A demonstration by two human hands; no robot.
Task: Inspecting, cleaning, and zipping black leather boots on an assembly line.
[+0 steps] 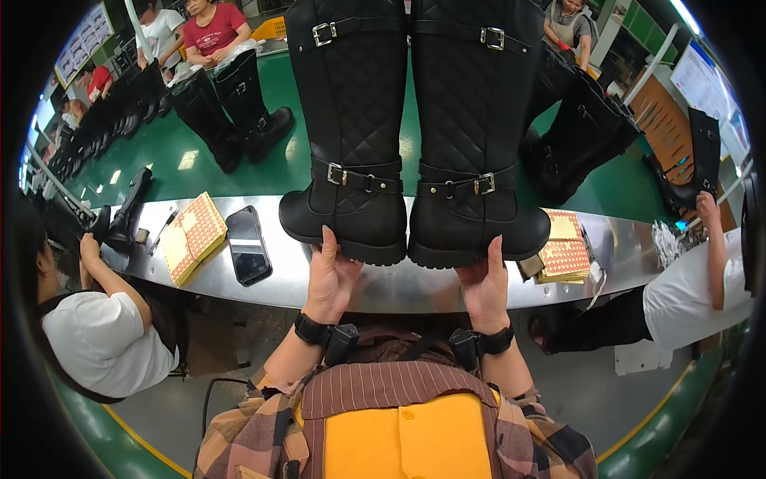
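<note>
Two tall black boots stand upright side by side in front of me, heels together and toes pointing outward. Each has a quilted shaft and buckled straps at the ankle and near the top. My left hand point(331, 279) grips the left boot point(347, 128) by its sole, thumb up against the foot. In the same way my right hand point(485, 283) holds the right boot point(471, 128) under its sole, thumb on the side. The fingers beneath both soles are mostly hidden. Both boots are held at the metal table edge point(399, 299).
Left on the metal ledge lie a phone point(249, 246) and a stack of red-dotted sticker sheets point(194, 238); another sticker stack point(562, 247) is at right. More boots point(231, 108) stand on the green belt point(319, 172). Co-workers sit at left point(104, 335) and right point(694, 271).
</note>
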